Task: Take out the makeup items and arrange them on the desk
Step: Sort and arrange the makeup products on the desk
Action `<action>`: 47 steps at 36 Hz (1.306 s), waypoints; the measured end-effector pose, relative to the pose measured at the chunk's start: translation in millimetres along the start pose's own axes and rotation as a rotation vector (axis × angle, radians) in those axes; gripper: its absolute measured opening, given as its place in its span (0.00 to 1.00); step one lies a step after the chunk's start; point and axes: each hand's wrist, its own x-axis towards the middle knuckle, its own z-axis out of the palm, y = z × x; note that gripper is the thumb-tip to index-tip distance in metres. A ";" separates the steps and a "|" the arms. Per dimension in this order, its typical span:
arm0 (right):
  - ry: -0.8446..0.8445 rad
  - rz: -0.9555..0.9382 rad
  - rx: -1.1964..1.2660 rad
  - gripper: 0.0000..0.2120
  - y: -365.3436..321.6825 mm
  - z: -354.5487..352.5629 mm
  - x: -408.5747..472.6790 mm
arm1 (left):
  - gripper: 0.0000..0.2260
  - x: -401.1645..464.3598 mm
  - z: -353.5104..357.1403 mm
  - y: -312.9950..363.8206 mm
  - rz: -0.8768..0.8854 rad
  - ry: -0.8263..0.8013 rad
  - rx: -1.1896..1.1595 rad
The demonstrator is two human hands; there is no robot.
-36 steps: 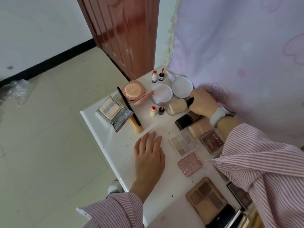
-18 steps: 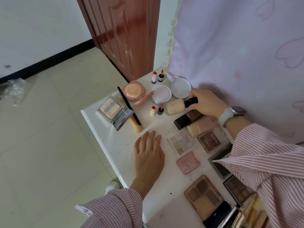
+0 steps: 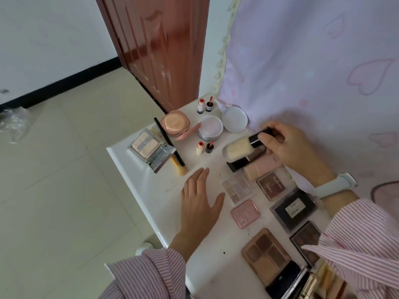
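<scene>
My right hand point(image 3: 287, 147) grips the black handle of a cream-bristled powder brush point(image 3: 239, 148), held just above the white desk point(image 3: 140, 180) at the back right. My left hand point(image 3: 198, 201) hovers open and flat over the desk's middle, holding nothing. Around them lie an open silver compact point(image 3: 149, 149), a peach cushion puff case point(image 3: 176, 123), a round powder jar point(image 3: 209, 127) with its white lid point(image 3: 234, 119) beside it, small lip tint bottles point(image 3: 204, 147), a pale eyeshadow palette point(image 3: 236, 187) and a pink compact point(image 3: 245, 213).
More palettes lie at the front right: a brown one point(image 3: 265, 255), a dark one with a label point(image 3: 293, 207), a maroon one point(image 3: 271, 185). A thin brush point(image 3: 170, 147) lies by the compact. A pink curtain point(image 3: 313, 61) hangs right, a brown door point(image 3: 159, 46) behind, tiled floor left.
My right hand has lifted the brush off the desk and drawn it slightly right. My left hand has risen from the desk surface, with fingers spread.
</scene>
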 end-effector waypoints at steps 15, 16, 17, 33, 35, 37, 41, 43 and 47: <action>-0.410 -0.153 -0.135 0.04 -8.7 73.9 -55.2 | 0.19 -10.2 -35.6 -10.0 0.067 -0.227 -0.132; -0.431 -0.167 -0.129 0.03 -10.0 74.9 -56.0 | 0.19 -10.0 -39.1 -12.3 0.063 -0.238 -0.142; -0.443 -0.182 -0.125 0.03 -11.5 75.5 -56.9 | 0.19 -9.6 -43.0 -13.4 0.045 -0.259 -0.160; -0.567 0.006 -0.027 0.10 -36.5 80.3 -55.0 | 0.13 -8.7 -71.3 -26.4 -0.061 -0.358 -0.263; -0.504 0.014 -0.196 0.16 -37.1 89.1 -54.3 | 0.13 -10.6 -69.7 -26.8 -0.016 -0.328 -0.207; -0.453 -0.075 -0.252 0.13 -36.5 96.8 -57.5 | 0.14 -11.4 -69.3 -27.8 -0.006 -0.289 -0.202; -0.557 -0.109 0.070 0.09 -33.7 91.9 -60.2 | 0.15 -12.7 -70.7 -31.6 -0.035 -0.201 -0.210; -0.580 -0.030 0.126 0.09 -37.2 90.3 -60.0 | 0.16 -13.3 -70.5 -32.5 -0.034 -0.193 -0.202; -0.511 0.014 -0.015 0.08 -36.5 99.5 -56.6 | 0.16 -12.8 -67.7 -29.7 -0.020 -0.207 -0.210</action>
